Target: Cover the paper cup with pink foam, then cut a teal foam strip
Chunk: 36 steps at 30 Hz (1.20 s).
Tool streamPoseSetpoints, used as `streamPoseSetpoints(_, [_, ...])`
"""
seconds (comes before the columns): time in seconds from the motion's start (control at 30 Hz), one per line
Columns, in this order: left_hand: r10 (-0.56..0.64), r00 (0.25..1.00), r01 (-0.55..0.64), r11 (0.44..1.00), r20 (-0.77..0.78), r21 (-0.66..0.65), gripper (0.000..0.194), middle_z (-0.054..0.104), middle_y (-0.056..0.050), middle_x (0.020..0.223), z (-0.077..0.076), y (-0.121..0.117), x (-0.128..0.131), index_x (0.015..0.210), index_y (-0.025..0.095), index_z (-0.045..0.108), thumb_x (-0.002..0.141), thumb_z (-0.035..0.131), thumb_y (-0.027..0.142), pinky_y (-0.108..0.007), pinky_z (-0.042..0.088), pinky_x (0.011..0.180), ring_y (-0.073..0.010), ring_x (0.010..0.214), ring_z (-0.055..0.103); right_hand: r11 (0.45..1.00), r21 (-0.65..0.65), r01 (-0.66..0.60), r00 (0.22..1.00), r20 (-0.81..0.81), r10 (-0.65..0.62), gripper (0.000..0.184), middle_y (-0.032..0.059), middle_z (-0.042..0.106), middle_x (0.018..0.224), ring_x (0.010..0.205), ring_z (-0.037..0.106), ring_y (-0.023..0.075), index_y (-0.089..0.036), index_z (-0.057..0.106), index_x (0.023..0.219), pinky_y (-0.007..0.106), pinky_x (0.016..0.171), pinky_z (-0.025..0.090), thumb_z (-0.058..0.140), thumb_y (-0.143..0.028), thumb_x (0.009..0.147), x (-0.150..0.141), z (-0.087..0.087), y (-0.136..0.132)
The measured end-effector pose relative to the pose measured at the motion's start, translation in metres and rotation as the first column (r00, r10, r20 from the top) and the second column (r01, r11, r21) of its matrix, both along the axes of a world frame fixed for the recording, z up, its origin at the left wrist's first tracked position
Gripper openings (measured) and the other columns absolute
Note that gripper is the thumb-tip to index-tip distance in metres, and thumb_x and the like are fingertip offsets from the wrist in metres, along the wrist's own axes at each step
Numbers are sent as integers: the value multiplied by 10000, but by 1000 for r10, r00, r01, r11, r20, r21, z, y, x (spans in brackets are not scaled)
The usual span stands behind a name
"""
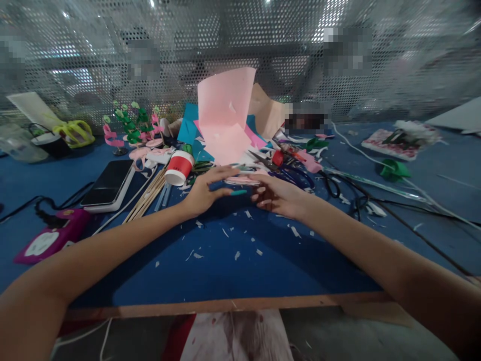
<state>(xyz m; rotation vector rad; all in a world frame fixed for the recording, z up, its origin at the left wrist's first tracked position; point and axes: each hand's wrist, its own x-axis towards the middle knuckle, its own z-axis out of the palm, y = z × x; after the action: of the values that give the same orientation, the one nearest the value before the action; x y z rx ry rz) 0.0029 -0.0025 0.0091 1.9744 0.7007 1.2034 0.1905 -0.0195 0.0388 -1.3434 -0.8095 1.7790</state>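
My left hand (205, 191) is over the middle of the table, its long-nailed thumb spread away from the outstretched fingers. A small stack of pink and white paper pieces (240, 179) sits between my two hands. My right hand (280, 194) has its fingers curled at the right end of that stack and pinches it. The left fingertips reach along the stack's far side. Just beyond stands a curled sheet of pink paper (225, 108). A red and white paper cup (179, 168) lies tilted left of my left hand. Dark-handled scissors (296, 175) rest beyond my right hand.
Wooden sticks (146, 195), a phone (108, 183) on a white box and a purple case (52, 235) lie left. Pink and green paper flowers (135, 125) stand behind. Cables (368, 193) cross the right side. Paper scraps (236, 254) litter the blue tabletop (225, 281).
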Motion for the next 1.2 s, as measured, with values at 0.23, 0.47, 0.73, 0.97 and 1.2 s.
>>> streamPoseSetpoints(0.23, [212, 971, -190, 964, 107, -185, 242, 710, -41, 819, -4, 0, 3, 843, 142, 705, 669, 678, 309, -296, 485, 726, -180, 783, 617, 836, 520, -176, 904, 422, -72, 599, 36, 542, 528, 475, 530, 140, -187, 509, 567, 244, 393, 384, 387, -762, 685, 3, -10, 3])
streamPoseSetpoints(0.47, [206, 967, -159, 947, 149, -278, 288, 649, -3, 664, 0, 1, 3, 719, 115, 673, 627, 705, 386, -221, 430, 584, -109, 624, 549, 416, 797, -438, 730, 586, -352, 472, 60, 633, 774, 724, 581, 183, -168, 606, 747, 299, 644, 484, 663, -609, 587, 8, -16, 8])
streamPoseSetpoints(0.73, [166, 982, -142, 964, 94, -223, 252, 656, -9, 687, 0, 1, 3, 740, 134, 679, 666, 679, 374, -219, 422, 597, -97, 628, 534, 429, 778, -459, 718, 609, -336, 433, 51, 639, 677, 632, 579, 166, -145, 626, 699, 289, 615, 461, 617, -577, 670, 5, -20, 4])
streamPoseSetpoints(0.97, [163, 984, -146, 970, 75, -197, 203, 575, 26, 577, 1, 0, 3, 658, 132, 650, 693, 653, 332, -204, 357, 530, -72, 547, 453, 447, 755, -479, 682, 641, -352, 448, 45, 632, 655, 589, 538, 141, -136, 645, 708, 258, 560, 397, 588, -581, 702, 4, -20, 0])
streamPoseSetpoints(1.2, [180, 981, -164, 969, 76, -182, 201, 561, 33, 580, 0, 0, 4, 679, 138, 644, 712, 627, 335, -206, 360, 547, -77, 562, 449, 453, 739, -498, 674, 659, -334, 484, 43, 635, 608, 569, 541, 146, -140, 644, 664, 272, 583, 394, 561, -615, 702, 6, -18, 1])
